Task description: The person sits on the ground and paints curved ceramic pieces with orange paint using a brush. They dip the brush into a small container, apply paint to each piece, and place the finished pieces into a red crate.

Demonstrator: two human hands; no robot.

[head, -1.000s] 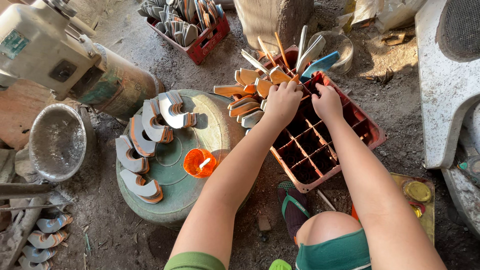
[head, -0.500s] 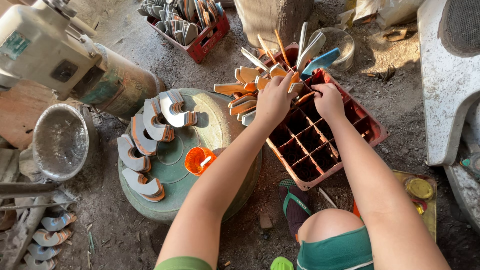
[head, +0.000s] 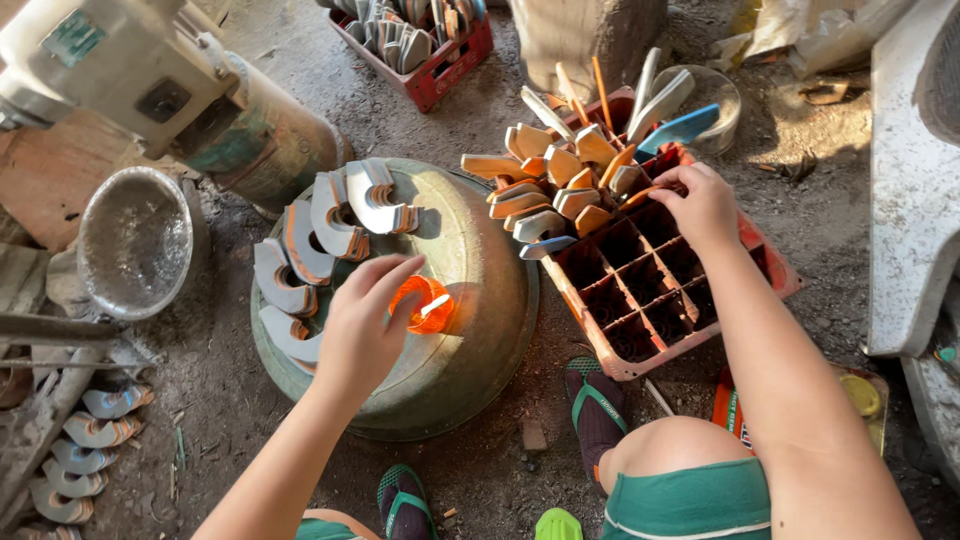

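Note:
My left hand [head: 361, 325] hovers with fingers spread over an upturned green basin [head: 470, 250], just left of a small orange cup [head: 421, 303] with a white stick in it. It holds nothing. Curved sandal-sole pieces [head: 330, 225] lie in an arc on the basin's left side. My right hand [head: 700, 205] rests on the far end of a red compartment crate [head: 660, 300], its fingers pinching an orange-edged cut piece [head: 645, 192] among several standing pieces [head: 560, 185].
A second red crate [head: 425, 45] of pieces stands at the back. A metal bowl [head: 135, 240] and a machine [head: 130, 80] are at left, more soles [head: 85, 450] lie bottom left. My knee [head: 665, 450] and sandalled feet are below; a white chair [head: 915, 180] is at right.
My left hand has drawn back from the crate's pieces to over the basin beside the orange cup. My right hand has stayed at the crate's far end.

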